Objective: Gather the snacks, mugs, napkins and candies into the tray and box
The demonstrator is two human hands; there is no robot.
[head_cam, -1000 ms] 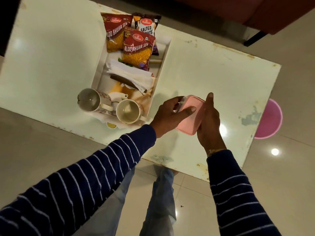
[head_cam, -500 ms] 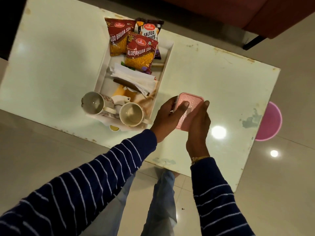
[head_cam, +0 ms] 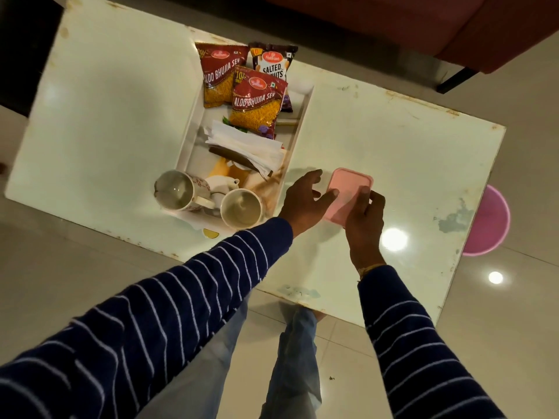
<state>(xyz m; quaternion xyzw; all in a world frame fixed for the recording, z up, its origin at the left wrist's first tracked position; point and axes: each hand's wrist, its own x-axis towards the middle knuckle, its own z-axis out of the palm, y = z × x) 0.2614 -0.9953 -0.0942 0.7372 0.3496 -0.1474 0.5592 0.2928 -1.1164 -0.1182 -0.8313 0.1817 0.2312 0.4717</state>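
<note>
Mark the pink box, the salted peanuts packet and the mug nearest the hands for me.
pink box (head_cam: 351, 186), head view, middle of its lid.
salted peanuts packet (head_cam: 273, 66), head view, printed front.
mug nearest the hands (head_cam: 242, 208), head view, inside of the cup.

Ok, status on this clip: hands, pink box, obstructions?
Left grip open, touching pink box. Right grip holds its near corner. Box lidded, just right of tray. No obstruction seen.

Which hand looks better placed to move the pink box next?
Probably the right hand: its fingers curl round the near edge of the pink box. The left hand is spread open, with just one fingertip resting on the lid, so it has no real grip.
</note>
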